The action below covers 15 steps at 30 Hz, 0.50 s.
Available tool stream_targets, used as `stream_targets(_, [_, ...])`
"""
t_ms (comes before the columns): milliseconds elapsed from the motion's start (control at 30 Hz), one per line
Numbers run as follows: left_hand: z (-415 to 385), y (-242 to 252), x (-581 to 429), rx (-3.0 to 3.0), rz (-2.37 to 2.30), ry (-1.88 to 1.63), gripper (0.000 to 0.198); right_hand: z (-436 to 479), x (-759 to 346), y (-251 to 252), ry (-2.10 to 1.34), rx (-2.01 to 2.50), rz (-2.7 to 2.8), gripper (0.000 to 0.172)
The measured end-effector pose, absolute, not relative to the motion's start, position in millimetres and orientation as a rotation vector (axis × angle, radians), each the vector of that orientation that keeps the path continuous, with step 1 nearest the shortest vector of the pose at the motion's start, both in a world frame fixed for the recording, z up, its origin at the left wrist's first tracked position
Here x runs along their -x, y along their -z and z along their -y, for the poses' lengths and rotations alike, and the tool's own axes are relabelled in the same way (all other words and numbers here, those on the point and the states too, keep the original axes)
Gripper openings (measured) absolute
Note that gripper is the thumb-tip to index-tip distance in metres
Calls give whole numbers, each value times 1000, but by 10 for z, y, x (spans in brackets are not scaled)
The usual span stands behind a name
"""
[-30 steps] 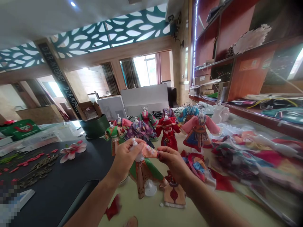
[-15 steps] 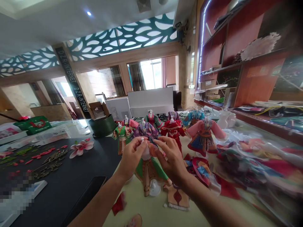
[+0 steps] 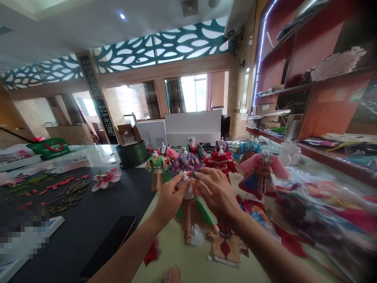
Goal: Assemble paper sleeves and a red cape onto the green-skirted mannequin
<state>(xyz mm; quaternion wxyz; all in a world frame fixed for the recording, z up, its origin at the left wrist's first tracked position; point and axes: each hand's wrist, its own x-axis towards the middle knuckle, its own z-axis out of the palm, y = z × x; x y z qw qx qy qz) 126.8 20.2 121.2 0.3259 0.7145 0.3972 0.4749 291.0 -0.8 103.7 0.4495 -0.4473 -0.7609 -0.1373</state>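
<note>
My left hand grips a small white doll mannequin by its upper body. The mannequin wears a green and tan skirt and stands on a round white base. My right hand is closed on the cloth at the mannequin's shoulder, fingers pinched against it. A loose tan and red doll garment lies on the table just below my right wrist.
Several dressed doll mannequins stand in a row behind my hands. Piles of coloured doll clothes cover the table at right. A dark mat at left holds a pink flower, scattered petals and a black phone. Shelves line the right wall.
My right hand has moved in from the right, bringing the cloth onto the mannequin's shoulder. The view has drifted slightly, shifting everything rightward.
</note>
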Motion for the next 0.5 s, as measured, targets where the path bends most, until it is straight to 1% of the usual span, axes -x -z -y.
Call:
stream_targets(100, [-205,-1205,-1261,-1878,-1014,-1234,43,-3,-2918,-1011,297,1051,1831,27])
stream_targets(300, [-209,-1206,-1264,-1894,-985,-1208,41,-23,-2849,-1057,276,1020,1919,21])
stream_targets(433, [-190,-1222,-1275,-1922,-953,-1200,37,-44,-2813,-1067,41,925,1844,13])
stream_targets(500, [-188,-1227,-1282,-1940,-929,-1204,34,-61,-2804,-1059,-101,900,1781,12])
